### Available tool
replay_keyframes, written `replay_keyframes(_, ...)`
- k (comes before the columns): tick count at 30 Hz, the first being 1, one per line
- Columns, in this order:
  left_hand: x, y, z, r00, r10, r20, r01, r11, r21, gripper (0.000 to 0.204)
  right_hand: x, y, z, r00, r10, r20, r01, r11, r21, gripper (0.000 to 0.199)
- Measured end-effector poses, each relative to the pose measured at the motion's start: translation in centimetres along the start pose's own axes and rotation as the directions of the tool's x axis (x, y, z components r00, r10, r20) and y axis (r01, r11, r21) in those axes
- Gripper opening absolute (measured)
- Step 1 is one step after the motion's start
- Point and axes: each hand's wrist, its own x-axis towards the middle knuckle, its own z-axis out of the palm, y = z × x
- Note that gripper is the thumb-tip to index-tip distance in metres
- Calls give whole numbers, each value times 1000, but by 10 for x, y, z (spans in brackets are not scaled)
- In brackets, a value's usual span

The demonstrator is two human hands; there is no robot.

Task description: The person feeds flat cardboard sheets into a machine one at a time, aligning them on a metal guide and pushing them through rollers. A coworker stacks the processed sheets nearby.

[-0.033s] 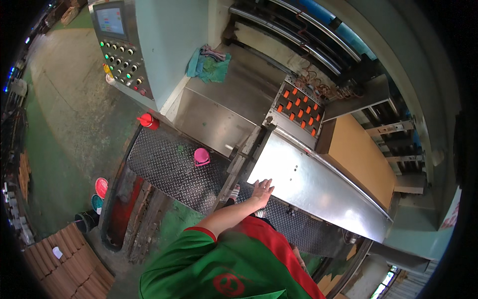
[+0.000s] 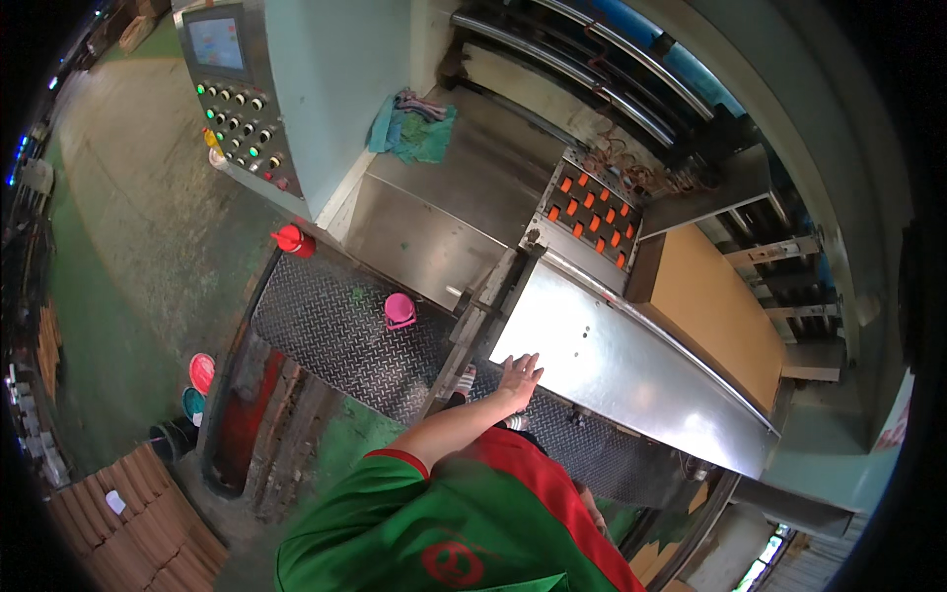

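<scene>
My left hand [image 2: 520, 383] rests at the near left edge of a shiny metal feed table [image 2: 631, 370]. Its fingers are spread and hold nothing. Behind the table stands a stack of brown cardboard sheets [image 2: 710, 311], pressed close to the machine. Left of the stack, a panel with several orange rollers [image 2: 592, 217] is set into the machine. Only a small strip of my right arm [image 2: 592, 508] shows beside my shirt; the right hand itself is hidden.
A control panel [image 2: 235, 109] with a screen and buttons stands at the far left. A pink bucket [image 2: 400, 310] sits on the chequered step plate [image 2: 340, 331], near a red container [image 2: 294, 241]. Teal rags [image 2: 422, 136] lie on the machine ledge. Flat cardboard bundles [image 2: 138, 523] fill the lower left.
</scene>
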Motion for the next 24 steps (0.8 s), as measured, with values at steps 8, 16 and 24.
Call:
replay_keyframes(8, -8, 2, -17, 1000, -21, -20, 20, 998, -56, 86, 23, 71, 54, 949, -312, -38, 312, 950, -8, 42)
replay_keyframes(16, -13, 3, -26, 1000, -17, 17, 17, 999, -44, 88, 14, 127, 96, 976, -218, -17, 216, 975, -58, 43)
replay_keyframes(24, -16, -4, -21, 999, 43, -22, -44, 998, -37, 87, 26, 93, 84, 996, -17, -90, 19, 1000, 22, 42)
